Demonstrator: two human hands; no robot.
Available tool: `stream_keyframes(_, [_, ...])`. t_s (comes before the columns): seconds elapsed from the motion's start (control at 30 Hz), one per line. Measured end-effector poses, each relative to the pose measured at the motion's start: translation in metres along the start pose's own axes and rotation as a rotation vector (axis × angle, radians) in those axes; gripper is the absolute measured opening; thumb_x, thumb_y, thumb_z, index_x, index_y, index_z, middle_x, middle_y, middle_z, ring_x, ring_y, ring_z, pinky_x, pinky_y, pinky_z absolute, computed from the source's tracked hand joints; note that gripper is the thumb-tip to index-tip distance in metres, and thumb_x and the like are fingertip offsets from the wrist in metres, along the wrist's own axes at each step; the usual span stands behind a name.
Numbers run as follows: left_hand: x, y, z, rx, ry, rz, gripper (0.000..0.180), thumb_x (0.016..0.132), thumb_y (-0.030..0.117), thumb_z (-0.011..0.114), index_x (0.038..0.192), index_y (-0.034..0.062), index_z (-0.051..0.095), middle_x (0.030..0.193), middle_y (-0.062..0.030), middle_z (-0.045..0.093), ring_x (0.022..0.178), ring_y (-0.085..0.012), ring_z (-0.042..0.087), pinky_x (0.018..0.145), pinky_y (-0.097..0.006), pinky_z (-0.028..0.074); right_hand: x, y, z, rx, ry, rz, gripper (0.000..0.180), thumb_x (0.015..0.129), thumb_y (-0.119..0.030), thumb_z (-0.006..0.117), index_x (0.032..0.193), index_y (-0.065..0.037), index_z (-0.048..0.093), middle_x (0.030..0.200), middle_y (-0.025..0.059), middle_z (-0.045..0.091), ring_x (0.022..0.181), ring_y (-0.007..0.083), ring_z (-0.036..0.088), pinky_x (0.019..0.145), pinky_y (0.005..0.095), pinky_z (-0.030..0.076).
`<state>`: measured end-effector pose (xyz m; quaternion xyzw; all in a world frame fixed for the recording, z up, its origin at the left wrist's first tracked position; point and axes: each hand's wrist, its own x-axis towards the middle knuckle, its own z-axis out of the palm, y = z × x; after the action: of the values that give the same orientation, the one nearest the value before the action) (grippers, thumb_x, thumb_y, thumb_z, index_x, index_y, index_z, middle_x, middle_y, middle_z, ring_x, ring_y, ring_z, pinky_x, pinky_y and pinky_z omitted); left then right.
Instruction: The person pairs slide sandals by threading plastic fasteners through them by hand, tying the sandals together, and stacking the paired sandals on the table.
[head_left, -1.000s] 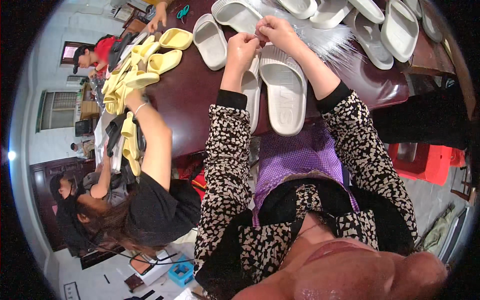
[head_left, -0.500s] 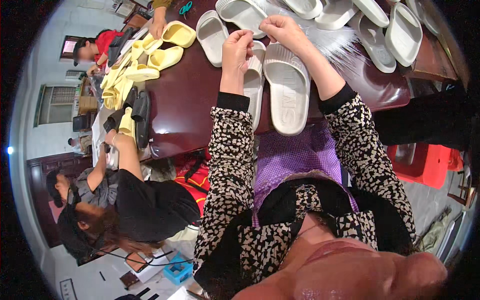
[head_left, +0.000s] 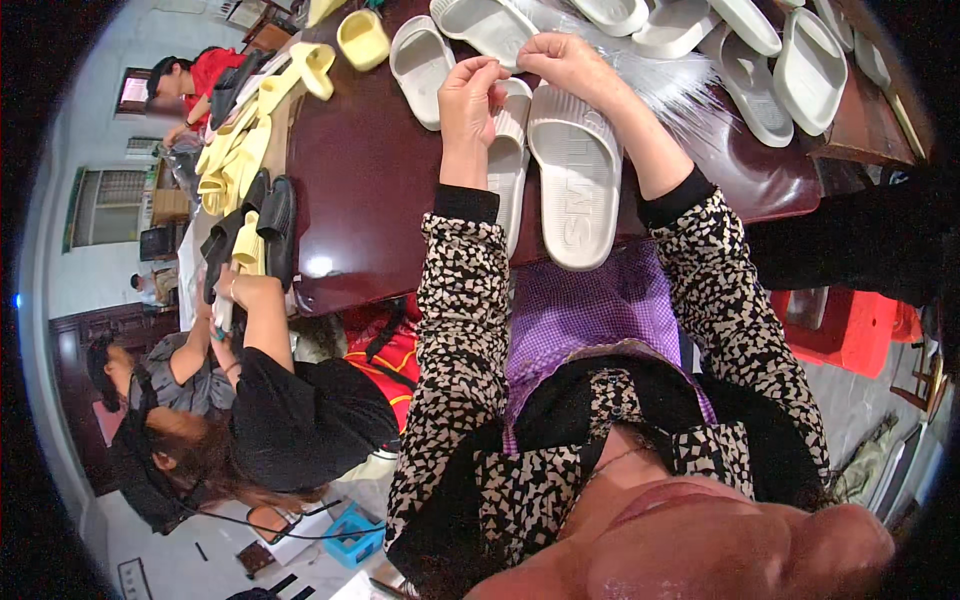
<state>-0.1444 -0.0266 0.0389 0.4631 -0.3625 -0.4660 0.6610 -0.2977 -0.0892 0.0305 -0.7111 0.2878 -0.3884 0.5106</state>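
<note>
Above a pair of light grey slide slippers, my left hand (head_left: 468, 108) and my right hand (head_left: 566, 68) meet almost fingertip to fingertip. Both are closed in a pinch; whatever lies between the fingers is too small to make out. The right slipper (head_left: 574, 195) of the pair lies sole down with its ribbed strap away from me. Beside it, the left slipper (head_left: 508, 185) is partly covered by my left hand and wrist. Just beyond my hands lie another grey slipper (head_left: 418, 70) and one turned sideways (head_left: 484, 27).
Clear plastic bags (head_left: 655, 85) and several more grey slippers (head_left: 808, 75) cover the right of the dark red table (head_left: 375, 190). Yellow slippers (head_left: 235, 160) and black slippers (head_left: 280, 225) line its left end, where co-workers handle things. A red crate (head_left: 850, 330) stands lower right.
Another person's hand has left the far left of the table, and several yellow slippers there have shifted or gone. My hands stay nearly in place, still pinched.
</note>
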Motion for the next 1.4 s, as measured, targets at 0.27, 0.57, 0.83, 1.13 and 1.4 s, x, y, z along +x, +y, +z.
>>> stream_keyframes(0.27, [-0.0025, -0.0001, 0.0002, -0.028, 0.057, 0.006, 0.009, 0.079, 0.001, 0.064, 0.087, 0.0013, 0.06, 0.079, -0.0124, 0.066, 0.058, -0.0153, 0.06, 0.05, -0.025, 0.048, -0.0022, -0.005, 0.0001, -0.017, -0.001, 0.01, 0.021, 0.079, -0.022, 0.06, 0.083, -0.003, 0.065, 0.067, 0.0021, 0.062, 0.062, 0.0074, 0.054, 0.058, 0.0249, 0.045])
stream_keyframes(0.57, [-0.0051, -0.0028, 0.0062, 0.013, 0.1, 0.095, 0.008, 0.078, 0.003, 0.064, 0.084, 0.0004, 0.059, 0.074, -0.0099, 0.065, 0.054, -0.0141, 0.06, 0.047, -0.024, 0.049, -0.0013, -0.0037, 0.003, -0.108, 0.011, -0.034, 0.022, 0.078, -0.022, 0.058, 0.085, -0.003, 0.065, 0.069, 0.0053, 0.064, 0.065, 0.0103, 0.057, 0.063, 0.0271, 0.047])
stream_keyframes(0.83, [-0.0039, -0.0021, 0.0047, 0.009, 0.083, 0.084, 0.008, 0.078, 0.001, 0.063, 0.083, 0.0003, 0.059, 0.073, -0.0093, 0.064, 0.055, -0.0147, 0.06, 0.047, -0.025, 0.049, 0.0003, -0.0037, 0.0036, -0.06, -0.013, 0.004, 0.021, 0.078, -0.021, 0.058, 0.086, -0.003, 0.065, 0.067, 0.0039, 0.062, 0.061, 0.0093, 0.055, 0.058, 0.0264, 0.046])
stream_keyframes(1.13, [-0.0056, -0.0038, 0.0038, -0.016, 0.084, 0.056, 0.007, 0.078, 0.001, 0.063, 0.083, 0.0008, 0.059, 0.071, -0.0083, 0.062, 0.053, -0.0136, 0.058, 0.048, -0.024, 0.048, -0.0045, -0.0064, 0.0029, -0.025, -0.006, 0.022, 0.02, 0.078, -0.02, 0.059, 0.086, -0.003, 0.065, 0.066, 0.0023, 0.061, 0.056, 0.0084, 0.053, 0.053, 0.0254, 0.045])
stream_keyframes(1.4, [-0.0051, -0.0033, -0.0025, -0.013, 0.071, 0.029, 0.009, 0.078, 0.001, 0.063, 0.086, 0.0016, 0.058, 0.072, -0.0098, 0.062, 0.055, -0.0158, 0.057, 0.051, -0.027, 0.049, -0.0026, -0.0042, 0.0066, -0.027, -0.006, 0.01, 0.021, 0.079, -0.021, 0.06, 0.087, -0.003, 0.065, 0.067, 0.0018, 0.061, 0.055, 0.0079, 0.053, 0.051, 0.0245, 0.045])
